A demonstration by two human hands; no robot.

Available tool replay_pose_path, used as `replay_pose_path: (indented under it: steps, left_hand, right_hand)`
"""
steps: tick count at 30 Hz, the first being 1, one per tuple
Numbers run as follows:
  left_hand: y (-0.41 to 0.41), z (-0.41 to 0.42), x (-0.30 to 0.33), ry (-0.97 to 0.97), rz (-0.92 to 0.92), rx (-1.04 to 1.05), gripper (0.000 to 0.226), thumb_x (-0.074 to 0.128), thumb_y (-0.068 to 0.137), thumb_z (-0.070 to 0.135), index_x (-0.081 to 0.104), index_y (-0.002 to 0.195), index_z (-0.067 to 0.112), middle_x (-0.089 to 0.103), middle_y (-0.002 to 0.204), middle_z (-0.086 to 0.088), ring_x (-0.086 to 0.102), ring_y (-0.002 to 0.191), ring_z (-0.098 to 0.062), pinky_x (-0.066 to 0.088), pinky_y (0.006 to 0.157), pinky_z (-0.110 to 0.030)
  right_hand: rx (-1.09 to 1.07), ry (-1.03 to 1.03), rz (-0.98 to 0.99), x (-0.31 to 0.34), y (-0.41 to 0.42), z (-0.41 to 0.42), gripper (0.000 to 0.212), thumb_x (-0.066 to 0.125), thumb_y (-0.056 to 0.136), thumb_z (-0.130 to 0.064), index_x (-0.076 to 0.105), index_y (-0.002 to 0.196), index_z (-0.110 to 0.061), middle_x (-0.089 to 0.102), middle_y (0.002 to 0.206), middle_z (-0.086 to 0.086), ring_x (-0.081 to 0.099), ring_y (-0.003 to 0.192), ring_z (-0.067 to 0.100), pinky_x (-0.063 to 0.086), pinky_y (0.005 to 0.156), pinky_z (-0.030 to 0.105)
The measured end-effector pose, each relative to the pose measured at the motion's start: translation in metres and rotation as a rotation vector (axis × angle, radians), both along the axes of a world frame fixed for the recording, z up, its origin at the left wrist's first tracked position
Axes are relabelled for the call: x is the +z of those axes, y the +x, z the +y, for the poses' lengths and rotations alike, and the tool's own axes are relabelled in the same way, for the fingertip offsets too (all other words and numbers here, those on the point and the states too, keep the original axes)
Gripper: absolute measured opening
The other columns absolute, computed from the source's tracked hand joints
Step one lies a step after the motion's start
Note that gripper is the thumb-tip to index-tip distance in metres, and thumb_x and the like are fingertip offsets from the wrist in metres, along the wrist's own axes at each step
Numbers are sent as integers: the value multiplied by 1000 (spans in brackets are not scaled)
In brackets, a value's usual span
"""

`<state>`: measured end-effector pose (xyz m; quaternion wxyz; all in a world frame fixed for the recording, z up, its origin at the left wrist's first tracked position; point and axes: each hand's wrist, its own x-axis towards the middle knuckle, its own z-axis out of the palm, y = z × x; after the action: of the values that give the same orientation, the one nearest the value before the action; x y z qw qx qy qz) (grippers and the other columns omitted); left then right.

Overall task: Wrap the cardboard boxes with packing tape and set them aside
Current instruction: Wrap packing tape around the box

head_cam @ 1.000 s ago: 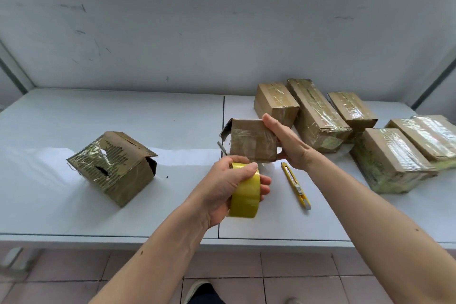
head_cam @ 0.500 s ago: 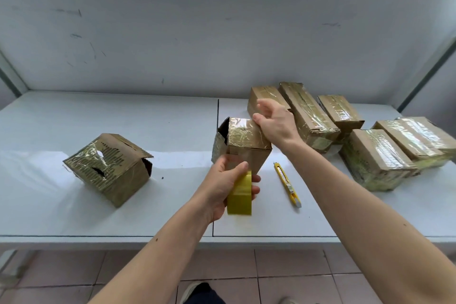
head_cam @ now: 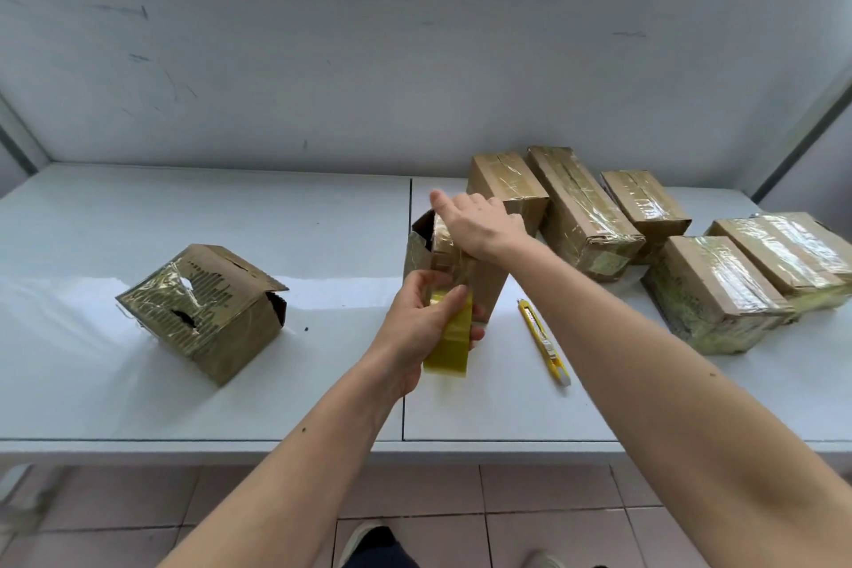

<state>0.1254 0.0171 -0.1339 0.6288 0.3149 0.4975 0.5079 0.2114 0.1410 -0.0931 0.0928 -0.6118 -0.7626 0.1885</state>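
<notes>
Left hand (head_cam: 422, 318) round tape roll (head_cam: 449, 344), right hand (head_cam: 479, 224) flat atop box (head_cam: 461, 272)

Table (head_cam: 230, 383): glossy white surface, divided by one thin dark seam. Tape roll (head_cam: 449, 344), at the table's front centre: translucent yellow. Box (head_cam: 461, 263) directly behind the tape roll: brown cardboard under shiny yellowish film. Utility knife (head_cam: 544, 341), just right of the tape roll: yellow body with a grey centre strip. Torn box (head_cam: 203, 309), left of the tape roll: brown with dark dashed print lines, wrinkled glossy film. Five wrapped boxes (head_cam: 581, 208), right of the knife: brown with reflective clear-yellow bands. Wall (head_cam: 415, 60) behind the table: white with dark scuffs.
</notes>
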Motion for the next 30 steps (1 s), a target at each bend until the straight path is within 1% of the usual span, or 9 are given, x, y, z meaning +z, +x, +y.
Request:
replay_pose_path:
  steps: [3, 10, 13, 15, 16, 19, 23, 26, 30]
  left_hand:
    - [0, 5, -3, 6, -3, 9, 24, 61, 99, 14, 47, 119, 14, 73, 85, -15, 66, 57, -23, 57, 58, -32]
    - [0, 16, -4, 34, 47, 16, 19, 60, 100, 16, 49, 116, 19, 74, 89, -13, 68, 60, -22, 57, 62, -33]
    - [2, 18, -3, 39, 23, 22, 17, 59, 100, 15, 48, 113, 18, 73, 90, -15, 67, 59, -23, 57, 61, -34]
    - [3, 19, -3, 47, 9, 24, 15, 58, 101, 14, 48, 112, 18, 72, 91, -15, 67, 59, -23, 57, 60, -34]
    - [3, 19, -3, 47, 19, 20, 15, 57, 101, 15, 49, 112, 20, 73, 92, -15, 67, 60, -23, 58, 61, -34]
    - [2, 18, 0, 52, 38, 10, 13, 55, 102, 16, 49, 112, 21, 73, 91, -13, 68, 61, -22, 58, 60, -33]
    - [1, 18, 3, 50, 51, -1, 13, 55, 103, 18, 48, 113, 20, 73, 92, -14, 68, 62, -21, 58, 59, -33]
    - [-1, 19, 4, 41, 65, -12, 16, 55, 102, 17, 48, 117, 18, 73, 94, -16, 68, 64, -23, 58, 61, -35]
    - [-3, 21, 5, 27, 84, -19, 21, 56, 102, 16, 48, 121, 15, 73, 96, -17, 69, 66, -25, 57, 62, -35]
  right_hand:
    - [56, 94, -78, 0, 8, 3, 59, 12, 100, -62, 42, 143, -32, 40, 152, 1, 25, 145, 27, 11, 116, 57]
    - [72, 64, -149, -11, 8, 9, 59, 16, 98, -65, 39, 145, -36, 40, 151, 5, 26, 142, 31, 19, 113, 57]
    - [110, 86, 252, -6, 23, 14, 53, 28, 104, -54, 42, 147, -27, 39, 151, 6, 28, 143, 24, 20, 119, 47]
    - [5, 209, 563, -7, 45, 8, 40, 44, 104, -41, 57, 133, -18, 54, 134, 7, 46, 128, 20, 35, 111, 40]
    - [-84, 264, 602, -12, 59, 1, 32, 50, 102, -37, 63, 121, -16, 61, 121, 5, 54, 115, 19, 43, 102, 38]
    - [-310, 218, 411, -45, 100, -16, 20, 62, 94, -34, 68, 98, -15, 67, 97, 4, 62, 97, 24, 49, 82, 35]
    - [-401, -73, 79, -89, 120, -37, 35, 72, 80, -55, 66, 85, -21, 70, 91, 3, 63, 94, 25, 43, 68, 32]
    - [-425, -98, 84, -99, 119, -43, 25, 78, 79, -44, 69, 85, -22, 69, 92, 4, 63, 90, 24, 43, 68, 31]
    - [-402, -192, 127, -99, 117, -40, 17, 81, 74, -31, 74, 81, -17, 70, 88, 8, 66, 82, 25, 57, 73, 36]
